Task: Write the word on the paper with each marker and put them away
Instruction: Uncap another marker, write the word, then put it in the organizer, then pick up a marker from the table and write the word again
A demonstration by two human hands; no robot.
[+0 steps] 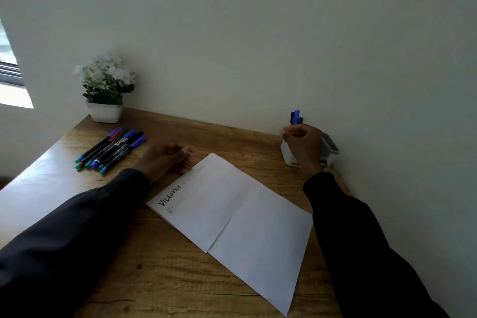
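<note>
Creased white paper (245, 214), black-barrelled markers (111, 150) lying bunched

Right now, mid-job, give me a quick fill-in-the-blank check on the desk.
1. The word written in black on the paper reads ____.
2. The loose markers lie near a pot of white ____.
3. The hand at the white holder is the ____ one.
4. The standing markers in it show blue, black and ____ caps.
Missing words: Victoria; flowers; right; green.
</note>
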